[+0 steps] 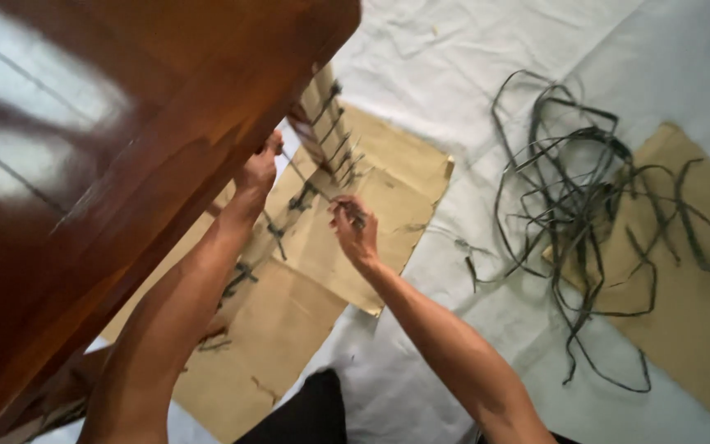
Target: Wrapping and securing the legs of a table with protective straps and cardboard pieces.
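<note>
Between my right hand's fingertips I have a dark strip pinched tight, drawing it off the woven edge of the wooden frame. My left hand reaches up against the underside of the big brown wooden piece; its fingers are curled there, but I cannot tell whether they grip a strand or only steady the wood. Under both hands lies brown paper on a white sheet, with short dark scraps scattered along it. Well off to my right sits a loose tangle of dark strips, partly on a second brown paper. I judge I am midway through working one strand at the frame's edge; the next pull wants steady tension and a firm hold on the wood.
</note>
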